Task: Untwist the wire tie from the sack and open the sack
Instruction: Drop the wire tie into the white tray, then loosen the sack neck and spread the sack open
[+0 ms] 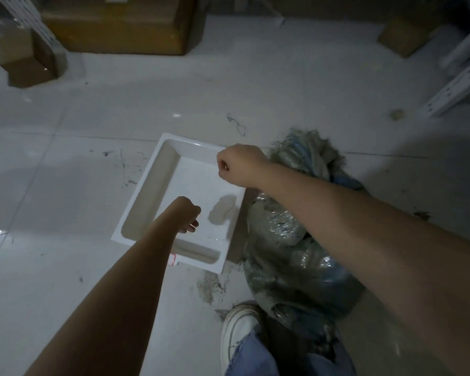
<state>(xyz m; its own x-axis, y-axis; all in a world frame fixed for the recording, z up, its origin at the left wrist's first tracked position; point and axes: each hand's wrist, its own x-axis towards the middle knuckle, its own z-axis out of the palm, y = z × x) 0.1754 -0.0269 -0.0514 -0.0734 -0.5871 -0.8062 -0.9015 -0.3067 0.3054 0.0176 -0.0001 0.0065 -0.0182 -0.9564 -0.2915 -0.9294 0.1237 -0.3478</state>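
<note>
While a white shoe [238,332] stands nearest on the tiled floor [65,158], the grey-green sack [288,256] lies beside it, its frayed mouth [307,153] at the far end. Left hand [187,215] and right hand [239,165], both curled into fists, hover over a white tray [158,185]; a thin wire [238,126] lies beyond, cardboard boxes [114,25] farthest.

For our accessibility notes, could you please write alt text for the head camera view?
Two bare arms reach over a white tray on a tiled floor, left hand and right hand both in fists. A grey sack lies right of the tray, beside a white shoe.
</note>
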